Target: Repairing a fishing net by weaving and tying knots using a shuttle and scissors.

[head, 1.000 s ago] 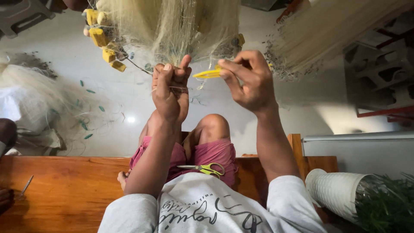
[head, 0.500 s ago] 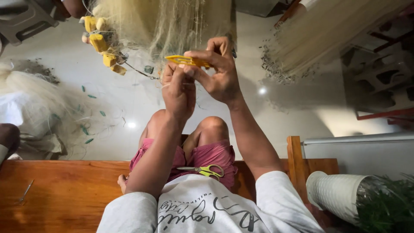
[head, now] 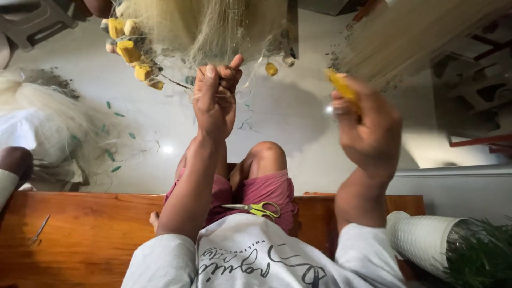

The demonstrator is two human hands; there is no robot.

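Note:
My left hand (head: 215, 98) is raised in front of me, fingers pinched on a thin line at the lower edge of a pale fishing net (head: 205, 26) that hangs from above. My right hand (head: 368, 125) is out to the right, blurred, gripping a yellow netting needle (head: 341, 85). A row of yellow floats (head: 130, 50) is strung along the net at upper left. Yellow-handled scissors (head: 256, 208) lie on my lap, on pink shorts.
I sit on a wooden bench (head: 80, 240) with a small metal tool (head: 38, 230) lying on it at left. A heap of white net (head: 42, 128) covers the floor at left. A white ribbed pot (head: 421, 237) with a green plant stands at lower right.
My right hand has pulled away from my left hand, moving right with the yellow needle. My left hand has stayed up at the net's edge.

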